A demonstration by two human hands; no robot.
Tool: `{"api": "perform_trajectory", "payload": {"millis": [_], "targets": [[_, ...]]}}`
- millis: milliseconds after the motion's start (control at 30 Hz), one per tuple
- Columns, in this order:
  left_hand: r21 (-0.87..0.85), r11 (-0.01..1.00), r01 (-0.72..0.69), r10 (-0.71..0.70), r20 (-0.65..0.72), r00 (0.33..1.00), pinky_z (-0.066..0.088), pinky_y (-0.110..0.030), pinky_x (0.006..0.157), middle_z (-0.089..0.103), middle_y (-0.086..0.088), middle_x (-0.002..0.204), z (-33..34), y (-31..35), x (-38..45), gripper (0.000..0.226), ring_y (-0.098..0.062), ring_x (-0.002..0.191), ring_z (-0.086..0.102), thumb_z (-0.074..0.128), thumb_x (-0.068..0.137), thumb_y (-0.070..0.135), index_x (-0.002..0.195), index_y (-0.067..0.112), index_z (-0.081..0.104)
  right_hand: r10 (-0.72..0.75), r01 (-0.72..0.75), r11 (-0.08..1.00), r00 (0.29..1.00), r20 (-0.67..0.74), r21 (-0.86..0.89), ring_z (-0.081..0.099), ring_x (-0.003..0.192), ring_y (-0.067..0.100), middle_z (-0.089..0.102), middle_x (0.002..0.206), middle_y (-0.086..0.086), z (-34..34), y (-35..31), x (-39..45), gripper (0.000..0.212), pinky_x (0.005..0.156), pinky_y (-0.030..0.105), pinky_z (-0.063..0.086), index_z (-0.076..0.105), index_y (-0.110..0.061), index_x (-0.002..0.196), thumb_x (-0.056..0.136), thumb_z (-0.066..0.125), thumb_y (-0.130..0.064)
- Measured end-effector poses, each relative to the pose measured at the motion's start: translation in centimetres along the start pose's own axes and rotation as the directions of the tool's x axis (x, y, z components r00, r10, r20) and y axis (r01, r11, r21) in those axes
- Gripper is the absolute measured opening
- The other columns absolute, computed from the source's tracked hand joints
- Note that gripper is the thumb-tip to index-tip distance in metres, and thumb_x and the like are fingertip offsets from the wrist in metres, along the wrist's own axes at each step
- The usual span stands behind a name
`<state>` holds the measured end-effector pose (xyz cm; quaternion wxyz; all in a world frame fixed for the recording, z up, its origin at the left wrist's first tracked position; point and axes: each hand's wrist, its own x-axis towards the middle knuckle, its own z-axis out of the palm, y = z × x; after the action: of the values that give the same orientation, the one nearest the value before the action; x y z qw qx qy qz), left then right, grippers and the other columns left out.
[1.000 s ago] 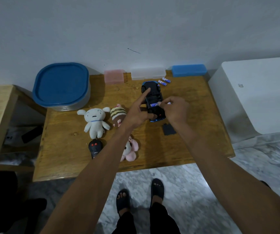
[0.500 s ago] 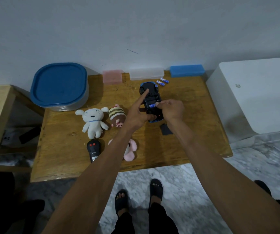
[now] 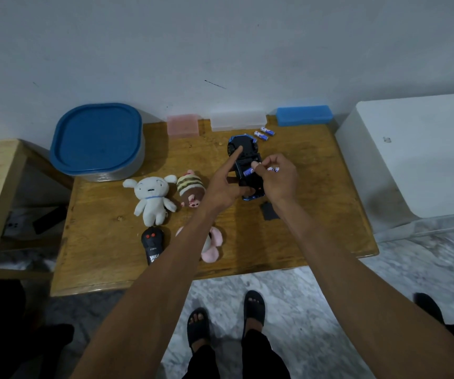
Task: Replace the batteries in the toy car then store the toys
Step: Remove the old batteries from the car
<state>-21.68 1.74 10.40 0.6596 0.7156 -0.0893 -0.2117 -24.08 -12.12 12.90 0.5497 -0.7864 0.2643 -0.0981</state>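
Step in hand: seating fresh batteries in the upturned toy car [image 3: 243, 166]; judged early to midway, since the cover is off and the toys are not yet stored.
Left hand [image 3: 224, 191]: steadies the car from its left side, index finger stretched along the chassis toward the far end, other fingers curled by the near end; whether they clasp the body I cannot tell.
Right hand [image 3: 276, 177]: thumb and forefinger pinch a battery [image 3: 248, 172] over the open bay; a second battery [image 3: 273, 169] seems tucked among the curled fingers.
Doing it well: keep the left hand pressing the car flat on the table [image 3: 316, 242]; match polarity to the bay's markings, which are too small to read from here; press spring end first, then lay the cell down. Risk, as I judge it: the spare cell slipping from the fingers while the first is pushed home.
Car's position: far centre of the table, belly up, just right of the plush toys.
Car's look: blue shell showing at both ends, black underside, dark wheels at the far end, rectangular bay open at the middle.
Battery cover [image 3: 268, 210]: small dark plate on the table, just beside the car's near end, under the right wrist.
Loose batteries [image 3: 263, 133]: two cells near the car's far end, close to the wall.
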Motion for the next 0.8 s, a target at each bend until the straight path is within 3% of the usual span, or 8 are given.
{"api": "perform_trajectory", "payload": {"millis": [100,167,267,333,500,600,700,800], "targets": [[0.0,1.0,-0.015,0.015,0.029,0.999,0.061,-0.028,0.077,0.049,-0.011,0.147,0.0,-0.1,0.0,0.106,-0.01,0.107,0.065,0.077,0.074,-0.018,0.158,0.027,0.031,-0.005,0.005,1.0,1.0,0.0,0.021,0.067,0.095,0.019,0.067,0.099,-0.002,0.3,-0.2,0.1,0.014,0.078,0.046,0.06,0.062,-0.022,0.091,0.087,0.076,-0.024],[-0.003,1.0,-0.007,0.007,0.041,0.999,0.061,-0.031,0.079,0.049,-0.013,0.146,0.1,-0.1,0.0,0.107,-0.01,0.106,0.067,0.078,0.074,-0.017,0.158,0.027,0.03,-0.006,0.007,1.0,1.0,-0.021,0.023,0.067,0.095,0.018,0.066,0.102,-0.003,0.3,-0.8,0.4,0.015,0.077,0.041,0.061,0.064,-0.019,0.101,0.089,0.072,-0.021],[-0.009,1.0,0.001,-0.001,0.061,0.998,0.061,-0.03,0.081,0.046,-0.011,0.148,0.0,0.0,0.2,0.107,0.0,0.104,0.067,0.078,0.074,-0.017,0.159,0.026,0.029,-0.036,0.036,0.999,0.999,-0.04,0.009,0.065,0.09,0.012,0.066,0.103,0.0,-0.2,-2.0,1.0,0.012,0.065,0.022,0.055,0.066,-0.017,0.104,0.094,0.059,-0.016],[-0.012,1.0,0.026,-0.025,0.065,0.998,0.061,-0.03,0.081,0.045,-0.011,0.148,0.0,0.0,0.2,0.108,-0.005,0.106,0.067,0.077,0.074,-0.017,0.159,0.029,0.028,-0.057,0.057,0.998,0.998,-0.018,0.009,0.059,0.079,0.005,0.066,0.1,0.003,-0.7,-2.4,1.6,0.021,0.054,0.01,0.044,0.068,-0.013,0.105,0.098,0.048,-0.016],[0.01,0.994,0.109,-0.109,0.082,0.991,0.062,-0.03,0.076,0.044,-0.016,0.146,-0.5,-0.5,0.5,0.111,-0.016,0.102,0.068,0.075,0.074,-0.02,0.159,0.029,0.022,-0.082,0.085,0.992,0.996,0.043,-0.096,0.046,0.063,0.005,0.056,0.077,-0.009,-1.6,-1.7,3.2,0.028,0.058,0.023,0.035,0.07,-0.018,0.102,0.103,0.044,-0.027],[0.044,0.987,0.157,-0.16,0.103,0.982,0.061,-0.025,0.075,0.039,-0.016,0.15,-0.8,-1.0,1.1,0.114,-0.027,0.114,0.064,0.074,0.073,-0.022,0.16,0.028,0.019,-0.092,0.104,0.983,0.993,0.08,-0.152,0.055,0.06,0.009,0.058,0.071,-0.005,-1.9,-1.0,3.5,0.032,0.058,0.027,0.044,0.069,-0.015,0.1,0.104,0.047,-0.037],[0.097,0.973,0.209,-0.221,0.131,0.966,0.059,-0.028,0.082,0.04,-0.016,0.152,-1.1,-2.1,1.8,0.117,-0.032,0.123,0.059,0.075,0.072,-0.022,0.16,0.033,0.019,-0.014,0.026,0.997,0.987,0.157,-0.074,0.067,0.055,0.015,0.068,0.079,0.006,-2.1,-0.1,3.5,0.028,0.059,0.034,0.06,0.067,-0.01,0.107,0.103,0.052,-0.033],[0.133,0.955,0.266,-0.283,0.13,0.95,0.053,-0.044,0.1,0.04,-0.016,0.152,-1.3,-3.0,2.4,0.119,-0.034,0.127,0.055,0.076,0.071,-0.021,0.16,0.034,0.018,0.034,-0.018,0.997,0.976,0.213,-0.077,0.063,0.052,0.01,0.068,0.088,0.009,-2.3,1.3,4.1,0.021,0.054,0.029,0.059,0.066,-0.009,0.109,0.103,0.054,-0.026]]}}
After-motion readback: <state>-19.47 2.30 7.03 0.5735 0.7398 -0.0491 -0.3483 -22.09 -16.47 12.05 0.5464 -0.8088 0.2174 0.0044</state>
